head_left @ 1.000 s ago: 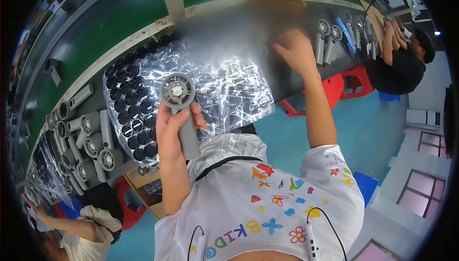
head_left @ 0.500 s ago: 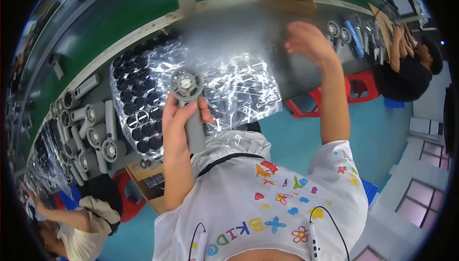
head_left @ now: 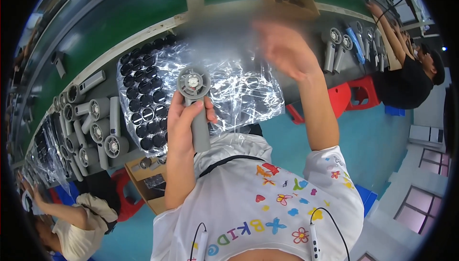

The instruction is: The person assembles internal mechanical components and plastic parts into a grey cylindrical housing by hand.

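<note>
My left hand (head_left: 184, 117) is wrapped round the handle of a grey handheld fan (head_left: 201, 127), its round head upward with the inner spokes and hub showing. Beneath the fan, clear plastic wrap (head_left: 244, 93) is spread over the bench, and rows of black round caps (head_left: 139, 88) sit in it at the left. My right hand (head_left: 284, 50) is raised over the far right edge of the wrap. Its fingers are smeared and run into a blurred patch, so I cannot see whether they hold anything.
Several grey fans (head_left: 98, 129) are heaped on the left of the bench, and more fans (head_left: 334, 50) lie at the right. A cardboard box (head_left: 291, 0) stands at the back. Red stools (head_left: 363, 93) are below the bench edge. Co-workers (head_left: 406, 84) sit at both sides.
My right hand has moved left, from beside the right-hand fans to over the wrap's edge. My left hand with the fan has shifted slightly right in the picture.
</note>
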`<state>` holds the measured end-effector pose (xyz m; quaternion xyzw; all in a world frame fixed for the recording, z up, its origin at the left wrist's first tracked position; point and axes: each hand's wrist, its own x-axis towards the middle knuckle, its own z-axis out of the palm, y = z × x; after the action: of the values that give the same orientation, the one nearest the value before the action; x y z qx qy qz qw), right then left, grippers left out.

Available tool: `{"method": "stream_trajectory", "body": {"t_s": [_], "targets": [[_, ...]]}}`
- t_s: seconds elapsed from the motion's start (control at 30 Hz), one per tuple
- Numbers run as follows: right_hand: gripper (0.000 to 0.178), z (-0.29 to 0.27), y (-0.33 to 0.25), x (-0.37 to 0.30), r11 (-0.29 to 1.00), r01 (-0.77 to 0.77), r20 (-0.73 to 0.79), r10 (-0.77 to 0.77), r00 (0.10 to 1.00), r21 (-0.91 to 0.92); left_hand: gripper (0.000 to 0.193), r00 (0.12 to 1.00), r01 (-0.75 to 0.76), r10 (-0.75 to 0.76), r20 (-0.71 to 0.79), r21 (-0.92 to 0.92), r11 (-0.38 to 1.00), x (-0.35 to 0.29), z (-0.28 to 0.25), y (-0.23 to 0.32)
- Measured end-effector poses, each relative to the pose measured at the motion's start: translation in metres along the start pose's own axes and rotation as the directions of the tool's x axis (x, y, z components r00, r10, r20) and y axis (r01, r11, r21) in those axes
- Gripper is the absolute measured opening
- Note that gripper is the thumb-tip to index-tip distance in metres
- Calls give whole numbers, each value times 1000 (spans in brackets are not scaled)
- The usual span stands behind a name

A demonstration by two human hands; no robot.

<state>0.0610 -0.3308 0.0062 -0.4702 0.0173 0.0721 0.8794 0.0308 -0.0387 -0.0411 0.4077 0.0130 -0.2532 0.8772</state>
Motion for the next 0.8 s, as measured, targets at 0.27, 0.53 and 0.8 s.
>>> {"method": "stream_trajectory", "body": {"t_s": [0.27, 0.53, 0.8], "targets": [[33, 66, 28, 8, 965, -20, 12, 23, 1000, -260, 47, 999, -41, 42, -12, 46, 998, -4, 12, 12], [32, 95, 48, 8, 824, 216, 59, -217, 974, -523, 53, 989, -136, 140, -56, 71, 988, -4, 20, 17], [28, 112, 67, 2, 384, 413, 207, -475, 855, -826, 62, 969, -237, 243, -43, 109, 965, -5, 22, 13]]}}
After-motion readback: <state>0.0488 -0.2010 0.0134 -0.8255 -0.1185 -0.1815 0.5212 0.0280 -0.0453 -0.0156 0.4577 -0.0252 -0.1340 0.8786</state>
